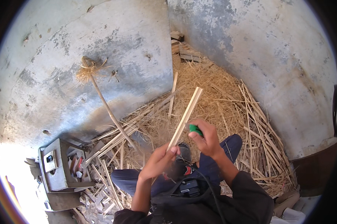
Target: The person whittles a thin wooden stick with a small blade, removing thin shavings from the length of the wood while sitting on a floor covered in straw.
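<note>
My left hand (157,160) is closed around the lower part of a pale wooden strip (186,116), which looks like split bamboo. The strip slants up and away to the right, and a lengthwise line makes it look like two pieces side by side. Just right of the strip, my right hand (207,138) grips a small green thing (195,129). My fingers hide most of it, so its kind is unclear. Below my hands are my crossed legs (228,149) in dark blue trousers.
Curly shavings (213,97) heap up in the corner between two worn walls. Long loose strips (263,138) lie piled at the right. At the left, a pole (108,110) slants from a straw-wrapped wall point, near a small wooden stool (56,183). A black device (190,187) with a cable rests at my waist.
</note>
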Demonstrator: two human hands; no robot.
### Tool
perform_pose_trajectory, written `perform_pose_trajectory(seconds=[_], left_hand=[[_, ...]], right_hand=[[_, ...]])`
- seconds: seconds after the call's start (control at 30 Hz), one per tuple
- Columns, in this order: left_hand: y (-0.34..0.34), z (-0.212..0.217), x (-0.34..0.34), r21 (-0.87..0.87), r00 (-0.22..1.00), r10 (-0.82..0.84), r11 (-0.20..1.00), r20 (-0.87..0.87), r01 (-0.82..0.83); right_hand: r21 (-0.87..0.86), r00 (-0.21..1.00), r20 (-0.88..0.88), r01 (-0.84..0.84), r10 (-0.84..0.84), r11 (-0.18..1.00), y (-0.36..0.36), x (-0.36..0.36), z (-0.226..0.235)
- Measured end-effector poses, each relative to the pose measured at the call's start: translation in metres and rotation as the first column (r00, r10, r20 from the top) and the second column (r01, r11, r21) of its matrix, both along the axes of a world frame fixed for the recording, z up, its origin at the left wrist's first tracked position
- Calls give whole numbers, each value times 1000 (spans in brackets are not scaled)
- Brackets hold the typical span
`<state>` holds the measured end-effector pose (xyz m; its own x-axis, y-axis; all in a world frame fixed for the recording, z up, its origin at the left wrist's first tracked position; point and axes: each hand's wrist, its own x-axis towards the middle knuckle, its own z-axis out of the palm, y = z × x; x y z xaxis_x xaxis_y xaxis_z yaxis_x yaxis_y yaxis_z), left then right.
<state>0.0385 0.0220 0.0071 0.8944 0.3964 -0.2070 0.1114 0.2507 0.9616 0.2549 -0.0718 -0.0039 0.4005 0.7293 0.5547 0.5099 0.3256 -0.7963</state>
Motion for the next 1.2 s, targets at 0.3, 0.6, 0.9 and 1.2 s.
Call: perform_pose_trajectory(seconds=[0.3,0.6,0.9,1.2], left_hand=[[-13,26,2,160,992,124,979,-1,-123],[-18,25,-1,347,975,207,923,-78,-168],[-20,32,1,455,960,260,871,-106,-186],[-20,26,-3,483,952,276,856,-128,-183]], right_hand=[[-44,911,399,127,-99,991,-10,-18,20],[9,847,506,188,-167,982,-9,-16,20],[51,807,541,249,-236,967,-6,-16,18],[49,816,513,282,-266,958,-2,-17,19]])
